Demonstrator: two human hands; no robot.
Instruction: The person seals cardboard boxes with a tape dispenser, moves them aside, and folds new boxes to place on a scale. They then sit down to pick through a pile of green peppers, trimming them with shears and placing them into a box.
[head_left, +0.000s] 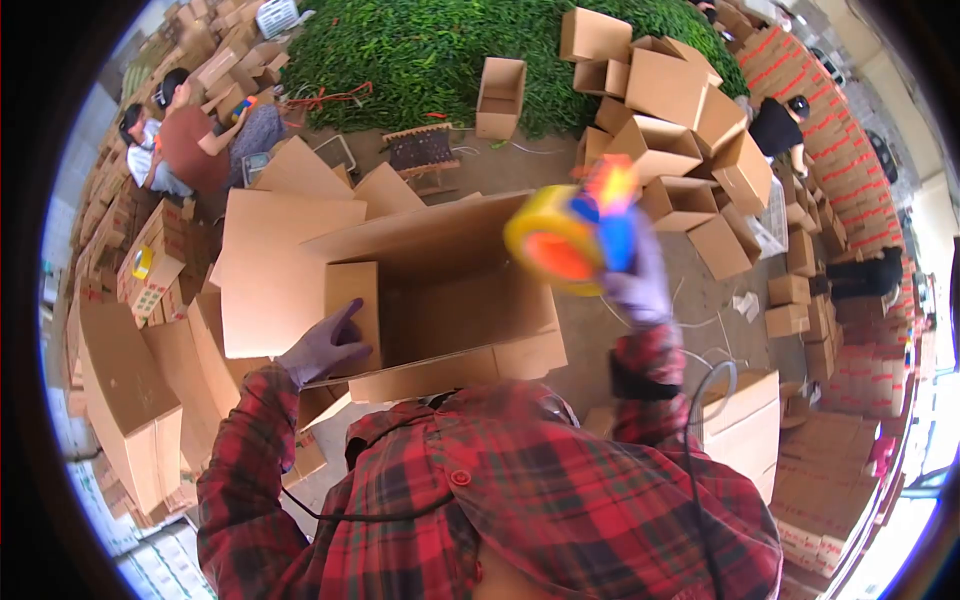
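A large open cardboard box (pixel 430 372) stands in front of my body, its dark inside facing up. My left hand (pixel 325 345), in a purple glove, rests on the box's left end, fingers spread over a short inner flap (pixel 352 290). In my gloved right hand (pixel 642 285) is a tape dispenser (pixel 615 215) with a wide yellow roll, raised above the box's right end. The dispenser is blurred by motion, with blue and orange parts. A long flap (pixel 290 235) folds out at the box's far left.
Empty open boxes (pixel 675 85) are piled at the back right. Behind is a green leafy heap (pixel 420 60). Other open boxes (pixel 125 390) stand on the left. Two people (pixel 190 145) sit at the back left; others are on the right near stacked cartons (pixel 830 450).
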